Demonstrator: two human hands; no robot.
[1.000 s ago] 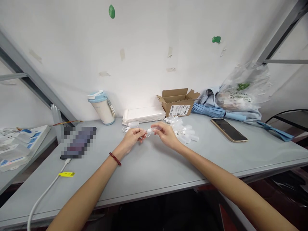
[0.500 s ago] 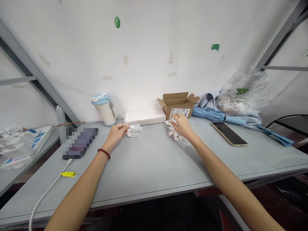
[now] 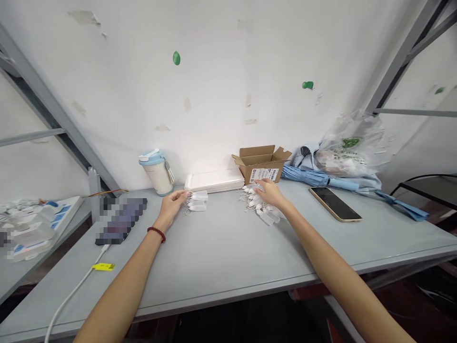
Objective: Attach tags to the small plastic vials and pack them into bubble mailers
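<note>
My left hand (image 3: 172, 206) is closed in a pinch at the string end of a small clear plastic tag (image 3: 200, 195) with a white tip. Several similar tags lie in a short row under and beside its fingertips. My right hand (image 3: 270, 193) reaches over a loose pile of the same tags (image 3: 264, 217); its thumb and forefinger are apart, with clear plastic between them. Whether they grip a tag is hard to make out. Behind both hands lies a stack of flat white boxes (image 3: 216, 180), beside an open cardboard box (image 3: 261, 166).
A tumbler (image 3: 157, 175) and a blurred phone (image 3: 121, 221) on a white cable stand at left. On the right are another phone (image 3: 334, 204), a folded blue umbrella (image 3: 310, 176) and a plastic bag (image 3: 352, 147). The grey table (image 3: 221, 257) ends close to me.
The camera view has tilted up slightly and shifted. My left hand has drawn back a little to the left end of the tags; my right hand remains at the pile.
</note>
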